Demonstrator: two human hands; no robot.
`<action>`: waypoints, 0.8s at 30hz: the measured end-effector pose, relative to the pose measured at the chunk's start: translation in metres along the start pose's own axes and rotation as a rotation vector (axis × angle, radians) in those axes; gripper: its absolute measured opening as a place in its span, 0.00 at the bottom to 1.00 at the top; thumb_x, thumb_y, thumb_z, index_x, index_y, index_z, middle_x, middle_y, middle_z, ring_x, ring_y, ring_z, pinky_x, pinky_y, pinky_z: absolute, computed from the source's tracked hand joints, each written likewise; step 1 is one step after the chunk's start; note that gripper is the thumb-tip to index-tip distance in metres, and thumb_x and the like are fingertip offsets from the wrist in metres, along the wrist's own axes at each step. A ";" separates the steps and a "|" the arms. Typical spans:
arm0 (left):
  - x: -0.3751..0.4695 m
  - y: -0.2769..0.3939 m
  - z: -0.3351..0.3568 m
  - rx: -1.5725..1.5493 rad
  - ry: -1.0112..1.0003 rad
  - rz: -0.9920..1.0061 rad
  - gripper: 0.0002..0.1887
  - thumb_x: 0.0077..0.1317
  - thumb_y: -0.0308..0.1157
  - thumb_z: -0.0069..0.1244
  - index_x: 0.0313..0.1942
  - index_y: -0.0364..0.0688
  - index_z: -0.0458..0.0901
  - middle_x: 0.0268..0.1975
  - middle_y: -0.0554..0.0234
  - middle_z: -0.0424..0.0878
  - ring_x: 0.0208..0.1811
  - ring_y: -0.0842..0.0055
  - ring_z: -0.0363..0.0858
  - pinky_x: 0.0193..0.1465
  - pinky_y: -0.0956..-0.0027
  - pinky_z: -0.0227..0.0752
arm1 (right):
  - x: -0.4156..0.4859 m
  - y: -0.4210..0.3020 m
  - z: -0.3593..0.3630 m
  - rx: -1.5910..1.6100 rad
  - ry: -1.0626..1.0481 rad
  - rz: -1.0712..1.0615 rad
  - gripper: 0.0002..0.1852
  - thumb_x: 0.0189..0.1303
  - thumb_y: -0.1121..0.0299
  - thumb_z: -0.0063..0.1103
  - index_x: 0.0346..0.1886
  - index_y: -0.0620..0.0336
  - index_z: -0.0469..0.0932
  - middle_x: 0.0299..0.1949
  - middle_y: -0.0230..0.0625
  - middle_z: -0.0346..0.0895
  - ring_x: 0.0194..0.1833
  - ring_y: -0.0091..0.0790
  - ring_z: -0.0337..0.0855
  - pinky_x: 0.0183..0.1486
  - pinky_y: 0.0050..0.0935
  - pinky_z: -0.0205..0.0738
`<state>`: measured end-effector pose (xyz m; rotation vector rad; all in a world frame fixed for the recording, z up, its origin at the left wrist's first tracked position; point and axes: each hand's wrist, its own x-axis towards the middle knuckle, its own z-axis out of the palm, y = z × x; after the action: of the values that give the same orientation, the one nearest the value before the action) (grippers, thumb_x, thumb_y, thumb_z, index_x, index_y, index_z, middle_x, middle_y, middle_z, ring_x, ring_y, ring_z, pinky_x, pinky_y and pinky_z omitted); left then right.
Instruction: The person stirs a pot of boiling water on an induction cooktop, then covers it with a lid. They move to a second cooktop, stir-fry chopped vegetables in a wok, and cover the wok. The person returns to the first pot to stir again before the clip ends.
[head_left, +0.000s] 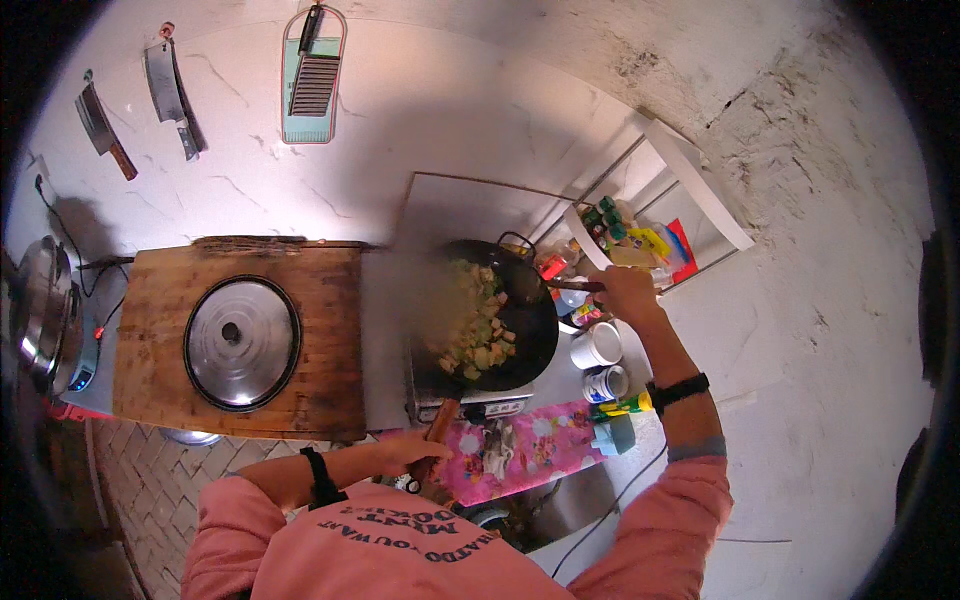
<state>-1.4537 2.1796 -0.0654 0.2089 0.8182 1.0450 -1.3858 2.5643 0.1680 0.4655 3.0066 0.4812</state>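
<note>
A black wok sits on a gas stove, holding chunks of food with some green pieces; steam blurs its left side. My left hand is closed on the wok's wooden handle, which points towards me. At the wok's right my right hand grips the dark handle of a cooking utensil. The utensil's head is dark against the wok's right inner wall, and its exact shape is hard to tell.
Left of the stove, a round metal lid lies on a wooden cutting board. White tubs, bottles and a seasoning shelf stand right of the wok. Cleavers and a grater hang on the wall. A pink floral cloth lies before the stove.
</note>
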 end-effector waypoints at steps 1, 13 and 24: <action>0.001 -0.001 0.000 -0.009 -0.006 0.006 0.08 0.63 0.31 0.55 0.29 0.40 0.75 0.23 0.63 0.77 0.24 0.75 0.76 0.29 0.68 0.72 | 0.010 -0.002 0.003 0.017 -0.020 0.003 0.16 0.48 0.63 0.67 0.44 0.44 0.82 0.34 0.34 0.82 0.39 0.41 0.84 0.41 0.42 0.76; -0.003 0.000 0.000 0.127 -0.064 0.018 0.12 0.64 0.36 0.54 0.25 0.40 0.76 0.23 0.63 0.77 0.24 0.74 0.77 0.28 0.69 0.71 | 0.063 -0.045 -0.032 -0.329 0.079 -0.421 0.11 0.53 0.69 0.58 0.39 0.40 0.82 0.36 0.27 0.78 0.41 0.32 0.83 0.41 0.37 0.75; 0.006 -0.006 -0.003 0.022 0.001 0.012 0.08 0.62 0.32 0.56 0.30 0.40 0.76 0.24 0.61 0.79 0.24 0.73 0.78 0.29 0.67 0.73 | 0.048 -0.091 -0.034 -0.180 0.107 -0.536 0.12 0.47 0.74 0.62 0.36 0.45 0.79 0.37 0.27 0.75 0.40 0.34 0.82 0.34 0.35 0.77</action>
<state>-1.4505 2.1807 -0.0732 0.2325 0.8302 1.0478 -1.4608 2.4859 0.1713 -0.3825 2.9648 0.7271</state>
